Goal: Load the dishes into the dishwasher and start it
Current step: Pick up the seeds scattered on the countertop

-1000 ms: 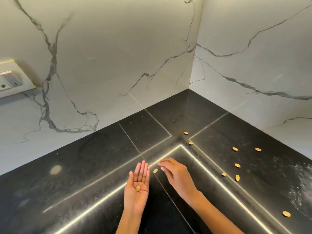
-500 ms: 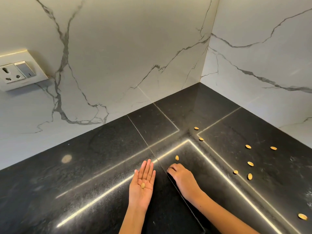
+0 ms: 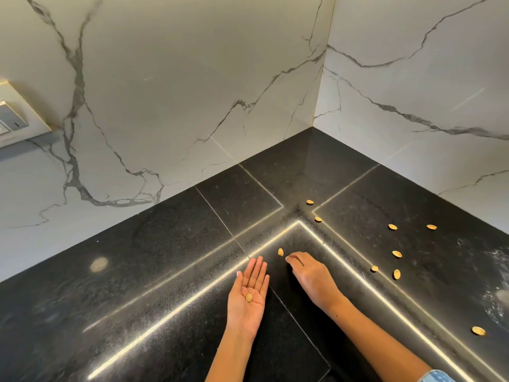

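No dish or dishwasher is in view. My left hand (image 3: 246, 312) lies palm up on the black countertop (image 3: 132, 271), fingers straight, with one tan nut shell (image 3: 249, 298) resting in the palm. My right hand (image 3: 311, 277) is palm down beside it, its fingertips on the counter just short of another shell (image 3: 280, 252) and holding nothing I can see. Several more shells (image 3: 397, 254) lie scattered to the right.
White marble-patterned walls (image 3: 192, 92) meet in a corner behind the counter. A wall socket plate (image 3: 13, 122) sits at the far left. One shell (image 3: 478, 330) lies near the right edge, beside a pale smear (image 3: 495, 271) on the counter.
The shell by my right fingertips has shifted a little toward the back right, from beside them to just beyond them. My left hand stays palm up with its shell. The view has swung slightly.
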A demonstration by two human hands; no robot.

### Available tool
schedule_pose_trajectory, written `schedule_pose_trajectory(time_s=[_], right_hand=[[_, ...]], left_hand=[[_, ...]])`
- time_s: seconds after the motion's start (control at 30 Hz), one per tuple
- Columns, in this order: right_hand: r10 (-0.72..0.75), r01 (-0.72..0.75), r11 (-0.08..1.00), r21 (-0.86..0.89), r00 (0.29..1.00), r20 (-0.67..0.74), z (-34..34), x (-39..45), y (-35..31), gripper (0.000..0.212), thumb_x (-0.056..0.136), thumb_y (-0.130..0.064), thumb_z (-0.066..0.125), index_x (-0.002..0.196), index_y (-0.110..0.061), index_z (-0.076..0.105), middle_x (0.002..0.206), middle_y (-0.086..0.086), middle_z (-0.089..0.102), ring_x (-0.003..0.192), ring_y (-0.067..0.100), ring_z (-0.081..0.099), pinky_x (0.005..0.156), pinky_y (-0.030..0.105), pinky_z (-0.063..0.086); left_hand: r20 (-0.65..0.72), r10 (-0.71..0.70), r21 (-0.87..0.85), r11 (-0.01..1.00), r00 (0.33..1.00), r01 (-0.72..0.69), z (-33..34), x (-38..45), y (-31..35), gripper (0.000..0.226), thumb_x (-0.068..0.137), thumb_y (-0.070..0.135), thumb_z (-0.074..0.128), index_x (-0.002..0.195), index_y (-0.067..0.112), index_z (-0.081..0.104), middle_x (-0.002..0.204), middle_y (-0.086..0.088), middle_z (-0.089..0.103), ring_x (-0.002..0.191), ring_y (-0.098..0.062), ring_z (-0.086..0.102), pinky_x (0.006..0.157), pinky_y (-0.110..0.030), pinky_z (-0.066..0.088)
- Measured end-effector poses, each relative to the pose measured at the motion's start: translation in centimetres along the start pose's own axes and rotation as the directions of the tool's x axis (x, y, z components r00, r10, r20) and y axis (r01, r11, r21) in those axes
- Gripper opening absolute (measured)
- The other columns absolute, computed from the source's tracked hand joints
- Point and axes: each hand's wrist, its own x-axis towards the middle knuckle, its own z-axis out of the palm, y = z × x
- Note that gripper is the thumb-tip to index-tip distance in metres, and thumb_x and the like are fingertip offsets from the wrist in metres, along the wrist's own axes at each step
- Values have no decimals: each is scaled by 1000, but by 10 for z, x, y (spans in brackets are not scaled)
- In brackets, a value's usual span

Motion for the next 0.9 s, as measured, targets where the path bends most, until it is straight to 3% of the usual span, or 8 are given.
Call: schedule_pose_trajectory(time_s=[0.1, 0.27, 0.37, 0.47, 0.57, 0.63, 0.7, 0.9], right_hand=[[-25, 25, 998, 51, 1000, -12, -13, 12, 3, 36, 62, 3, 81, 95, -6, 69, 92, 5, 67, 82, 18, 66, 64, 26, 56], [-102, 141, 928, 345, 986, -129, -36, 23, -38, 12, 87, -2, 60, 98, -5, 66, 97, 3, 66, 90, 10, 64, 79, 21, 52], [-145, 199, 906, 372, 975, -168, -40, 24, -46, 18, 92, -4, 53, 105, -3, 65, 106, 5, 66, 100, 10, 63, 87, 20, 50], [-16, 86, 938, 335, 978, -206, -34, 30, -30, 24, 89, 2, 54, 110, -2, 64, 108, 5, 66, 101, 11, 63, 90, 18, 48], [93, -81, 967, 242, 995, -36, -21, 37, -15, 30, 88, 1, 56, 116, -6, 63, 115, 6, 64, 105, 20, 63, 94, 20, 42], [50, -72, 986, 152, 988, 145, -9, 35, -14, 37, 94, -9, 50, 130, -12, 54, 136, 4, 51, 126, 17, 47, 104, 19, 29], [97, -130, 986, 104, 955, 281, -3, 32, -20, 40, 99, -19, 41, 138, -15, 46, 146, 2, 39, 134, 14, 36, 107, 17, 21], [215, -213, 976, -37, 944, 250, -4, 19, -25, 35, 95, -8, 44, 128, -11, 53, 132, 3, 48, 118, 17, 45, 95, 25, 41]], left_hand=[[9, -9, 17, 1000, 1000, 9, 3, 3, -3, 43, 103, 27, 30, 125, -1, 54, 125, -18, 61, 121, -28, 53, 106, -41, 36], [52, -30, 12, 1000, 998, 29, 14, 8, -7, 43, 103, 27, 31, 124, -1, 56, 127, -20, 59, 118, -29, 57, 95, -40, 49], [90, -38, -65, 997, 995, 44, 21, 9, -7, 45, 102, 26, 34, 115, -3, 65, 125, -22, 59, 110, -29, 62, 85, -40, 55], [108, -23, -96, 995, 994, 33, 21, 10, 0, 44, 101, 27, 35, 109, -3, 66, 124, -21, 61, 112, -29, 61, 90, -44, 51], [111, 9, -121, 993, 994, 4, 16, 11, 10, 47, 102, 27, 33, 106, -3, 68, 125, -20, 61, 116, -29, 58, 92, -45, 49], [110, 25, -123, 992, 994, -11, 11, 13, 16, 49, 103, 28, 32, 104, -2, 70, 125, -19, 61, 115, -28, 59, 92, -44, 49], [114, 33, -113, 993, 993, -20, 9, 13, 18, 48, 103, 28, 31, 109, -2, 68, 126, -18, 60, 115, -27, 59, 92, -43, 49], [124, 9, -72, 997, 992, -1, 9, 8, 16, 46, 102, 28, 32, 109, -1, 67, 126, -18, 61, 115, -27, 59, 92, -43, 48]])
